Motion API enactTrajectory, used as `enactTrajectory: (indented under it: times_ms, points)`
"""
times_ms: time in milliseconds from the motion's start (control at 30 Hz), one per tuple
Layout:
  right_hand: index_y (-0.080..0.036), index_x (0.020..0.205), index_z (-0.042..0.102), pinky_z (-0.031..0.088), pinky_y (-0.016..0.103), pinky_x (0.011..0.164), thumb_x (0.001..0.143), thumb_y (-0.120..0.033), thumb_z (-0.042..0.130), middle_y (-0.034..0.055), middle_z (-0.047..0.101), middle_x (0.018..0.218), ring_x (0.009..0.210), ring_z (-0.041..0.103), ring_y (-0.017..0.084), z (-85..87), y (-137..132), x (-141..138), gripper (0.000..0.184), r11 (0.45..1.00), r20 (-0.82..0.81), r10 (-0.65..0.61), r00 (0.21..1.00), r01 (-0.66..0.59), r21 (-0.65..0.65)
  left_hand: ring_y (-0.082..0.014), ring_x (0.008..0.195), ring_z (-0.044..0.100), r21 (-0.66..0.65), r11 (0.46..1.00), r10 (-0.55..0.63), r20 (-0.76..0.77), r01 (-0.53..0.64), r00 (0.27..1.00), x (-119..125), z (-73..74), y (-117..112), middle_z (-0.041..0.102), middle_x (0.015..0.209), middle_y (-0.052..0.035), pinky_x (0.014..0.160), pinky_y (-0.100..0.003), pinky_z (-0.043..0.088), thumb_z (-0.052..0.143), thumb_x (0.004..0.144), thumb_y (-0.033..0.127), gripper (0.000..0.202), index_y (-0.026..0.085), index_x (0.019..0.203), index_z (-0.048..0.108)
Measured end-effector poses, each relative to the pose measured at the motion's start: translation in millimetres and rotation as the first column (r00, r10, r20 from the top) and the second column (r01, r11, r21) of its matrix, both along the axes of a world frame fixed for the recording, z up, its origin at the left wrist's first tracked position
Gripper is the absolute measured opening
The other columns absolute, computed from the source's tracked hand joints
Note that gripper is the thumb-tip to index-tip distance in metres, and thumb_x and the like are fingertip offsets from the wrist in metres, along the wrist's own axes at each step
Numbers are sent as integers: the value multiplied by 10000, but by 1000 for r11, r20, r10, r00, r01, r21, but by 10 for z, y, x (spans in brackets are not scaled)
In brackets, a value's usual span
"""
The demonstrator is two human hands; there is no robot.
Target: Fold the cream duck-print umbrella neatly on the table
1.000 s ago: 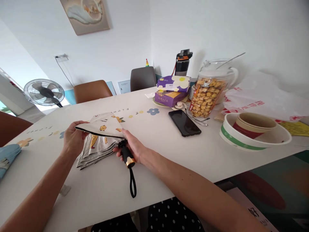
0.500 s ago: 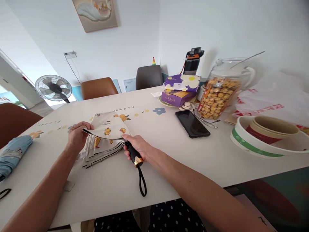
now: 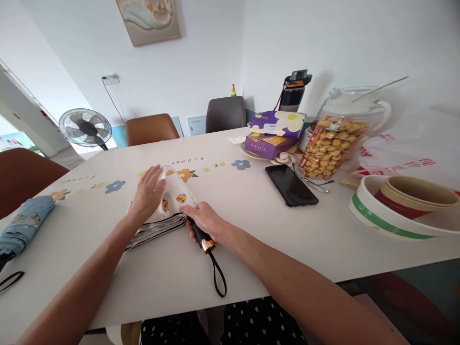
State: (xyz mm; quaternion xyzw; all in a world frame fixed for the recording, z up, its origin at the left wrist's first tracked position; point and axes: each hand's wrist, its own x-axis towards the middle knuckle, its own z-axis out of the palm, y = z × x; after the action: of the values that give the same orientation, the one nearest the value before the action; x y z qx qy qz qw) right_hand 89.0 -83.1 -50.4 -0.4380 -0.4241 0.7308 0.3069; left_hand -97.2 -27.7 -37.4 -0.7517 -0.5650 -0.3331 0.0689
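A white folding umbrella point(image 3: 175, 203) with small yellow cartoon figures lies on the table, its cloth panels stacked in flat layers with dark edges. My right hand point(image 3: 205, 222) wraps around its black and gold handle, thumb resting on the cloth by the handle's top. From the handle's end a black wrist strap hangs down onto the tabletop. My left hand point(image 3: 147, 194) lies flat on the upper panel, fingers stretched out and pointing away from me. Part of the cloth is hidden under that hand and forearm.
A folded blue umbrella point(image 3: 27, 223) lies at the left. To the right are a black phone point(image 3: 292, 185), glasses point(image 3: 313, 181), a purple box point(image 3: 268, 145), a snack jar point(image 3: 332, 146), a pitcher point(image 3: 381, 112) and paper bowls point(image 3: 391, 230). Chairs stand beyond the table point(image 3: 251, 268).
My left hand has let go of the cloth's edge and moved right onto the top panel, now flat. The panel lies folded over. My right hand keeps its hold on the handle.
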Motion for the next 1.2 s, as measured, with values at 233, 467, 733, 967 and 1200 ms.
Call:
enactTrajectory:
  times_ms: [233,467,733,967,1200]
  points:
    - [-168,809,412,411,229,280,807,-329,526,-36,481,589,350,481,91,50,-31,5,198,1000,11,-16,1000,16,11,-229,1367,102,-438,884,209,54,-165,976,174,-288,-7,173,1483,-78,1075,-525,123,160,890,503,610,191,1410,219]
    - [-167,823,421,426,224,294,790,-319,559,-43,476,563,354,489,92,37,-28,6,209,1000,-22,-4,1000,4,6,-248,1359,148,-453,860,297,72,-234,952,14,-380,26,237,1458,-119,1054,-563,100,210,886,508,576,195,1358,314]
    - [-162,781,408,443,265,283,825,-271,518,-42,463,548,343,476,102,76,-19,41,161,1000,-104,-24,994,23,-13,-205,1365,128,-404,915,29,39,-11,999,38,-227,-236,185,1483,-69,1099,-435,113,245,870,515,625,210,1414,205]
    - [-149,771,421,458,278,298,838,-263,512,-30,487,533,344,494,114,137,-5,87,161,999,-145,-26,989,18,-52,-266,1362,106,-423,895,-175,-49,138,983,97,-168,-453,106,1498,-75,1088,-418,176,565,723,520,901,239,1436,91]
    - [-131,742,452,494,281,351,831,-354,537,18,539,481,380,564,162,185,26,162,255,994,-109,35,993,-46,-100,-303,1361,85,-387,916,-194,-192,108,962,234,-89,-504,64,1500,-97,1073,-473,174,617,661,480,995,244,1436,39]
